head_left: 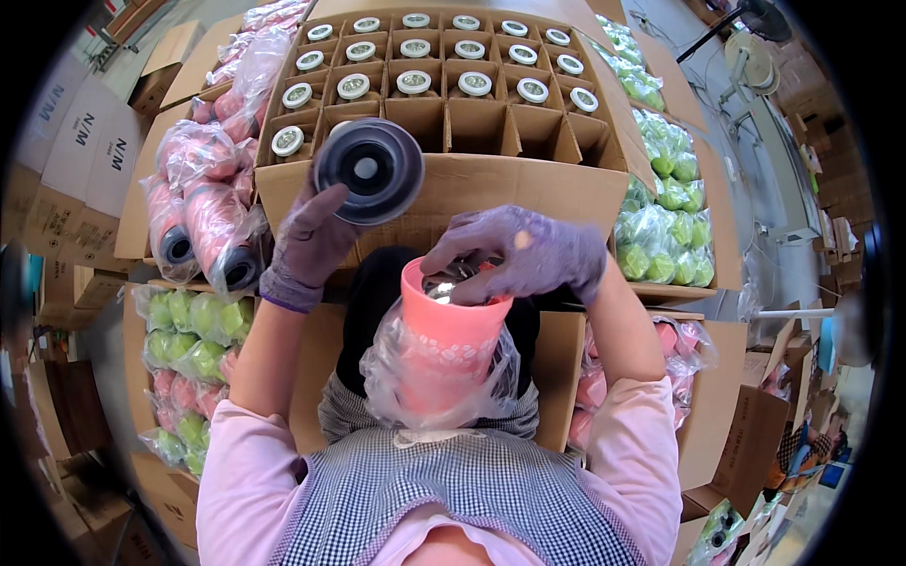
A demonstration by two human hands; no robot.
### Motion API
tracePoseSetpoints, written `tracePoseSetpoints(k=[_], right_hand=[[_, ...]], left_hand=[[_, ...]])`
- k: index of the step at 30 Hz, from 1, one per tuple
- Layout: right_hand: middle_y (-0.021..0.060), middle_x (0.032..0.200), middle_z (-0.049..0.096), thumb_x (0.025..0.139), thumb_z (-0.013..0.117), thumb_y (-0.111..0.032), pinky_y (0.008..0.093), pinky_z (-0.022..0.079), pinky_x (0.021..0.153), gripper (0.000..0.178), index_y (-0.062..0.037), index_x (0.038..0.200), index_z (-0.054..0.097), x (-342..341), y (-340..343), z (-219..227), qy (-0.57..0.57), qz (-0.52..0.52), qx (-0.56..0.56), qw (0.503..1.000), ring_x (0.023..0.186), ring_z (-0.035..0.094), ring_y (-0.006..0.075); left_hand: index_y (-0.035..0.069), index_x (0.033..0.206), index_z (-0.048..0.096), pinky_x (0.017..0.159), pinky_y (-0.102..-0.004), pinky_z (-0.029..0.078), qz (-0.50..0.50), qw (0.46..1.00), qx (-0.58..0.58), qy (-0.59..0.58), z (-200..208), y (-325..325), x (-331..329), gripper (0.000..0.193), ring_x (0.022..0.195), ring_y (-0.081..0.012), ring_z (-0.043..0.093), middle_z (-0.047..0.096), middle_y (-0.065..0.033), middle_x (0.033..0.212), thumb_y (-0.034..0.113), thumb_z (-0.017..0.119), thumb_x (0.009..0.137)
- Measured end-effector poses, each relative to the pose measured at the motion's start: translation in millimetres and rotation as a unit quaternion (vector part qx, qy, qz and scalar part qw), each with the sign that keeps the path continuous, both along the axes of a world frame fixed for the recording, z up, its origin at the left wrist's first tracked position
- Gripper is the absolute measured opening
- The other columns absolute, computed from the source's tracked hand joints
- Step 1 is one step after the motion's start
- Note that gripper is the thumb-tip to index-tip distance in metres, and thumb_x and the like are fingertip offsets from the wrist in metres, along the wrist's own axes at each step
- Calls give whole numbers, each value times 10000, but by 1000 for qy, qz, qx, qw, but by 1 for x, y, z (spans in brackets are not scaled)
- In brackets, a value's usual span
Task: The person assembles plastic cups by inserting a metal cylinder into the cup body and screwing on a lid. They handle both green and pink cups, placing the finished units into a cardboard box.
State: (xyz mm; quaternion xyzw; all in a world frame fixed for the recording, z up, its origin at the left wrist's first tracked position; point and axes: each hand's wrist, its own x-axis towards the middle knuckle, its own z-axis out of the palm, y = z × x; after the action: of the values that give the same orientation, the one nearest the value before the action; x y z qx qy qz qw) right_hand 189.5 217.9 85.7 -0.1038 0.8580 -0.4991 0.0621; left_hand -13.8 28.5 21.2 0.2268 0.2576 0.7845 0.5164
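My left hand [307,231], in a purple-grey glove, is closed on the rim of a round dark grey cap-like part [369,172] with a pale round middle, raised at the box's front wall. A pink cylindrical casing [448,344] with a pale printed band stands between my thighs, clear plastic film [387,373] bunched around its lower part. My gloved right hand [514,255] lies over its open mouth, fingers curled down inside around a shiny silver liner [445,286]. The fingertips are partly hidden by the rim.
Ahead stands a divided cardboard box [444,189] holding several white-topped bottle-like pieces [413,83], with some bare front compartments. Cartons of wrapped pink casings [212,203] flank it on the left, wrapped green ones [670,203] on the right. More wrapped pieces [193,330] sit beside my left arm.
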Motion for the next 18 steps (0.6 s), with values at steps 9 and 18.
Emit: tracePoseSetpoints(k=[9,18], right_hand=[[130,989,720,922,670,-278,324,534,850,302,-31,1086,727,45,4,-5,31,-201,-90,975,905,687,219],[135,1244,636,1034,418,-533,344,457,1036,626,13,1296,578,41,-8,-68,23,-339,-537,772,1179,599,203]], left_hand=[[15,1339,554,998,-376,455,91,963,-61,246,30,25,46,546,1131,-254,609,635,-136,1197,263,722,884],[15,1177,707,940,-380,468,-26,765,-9,643,57,29,60,499,1058,-287,606,633,-154,1122,262,764,748]])
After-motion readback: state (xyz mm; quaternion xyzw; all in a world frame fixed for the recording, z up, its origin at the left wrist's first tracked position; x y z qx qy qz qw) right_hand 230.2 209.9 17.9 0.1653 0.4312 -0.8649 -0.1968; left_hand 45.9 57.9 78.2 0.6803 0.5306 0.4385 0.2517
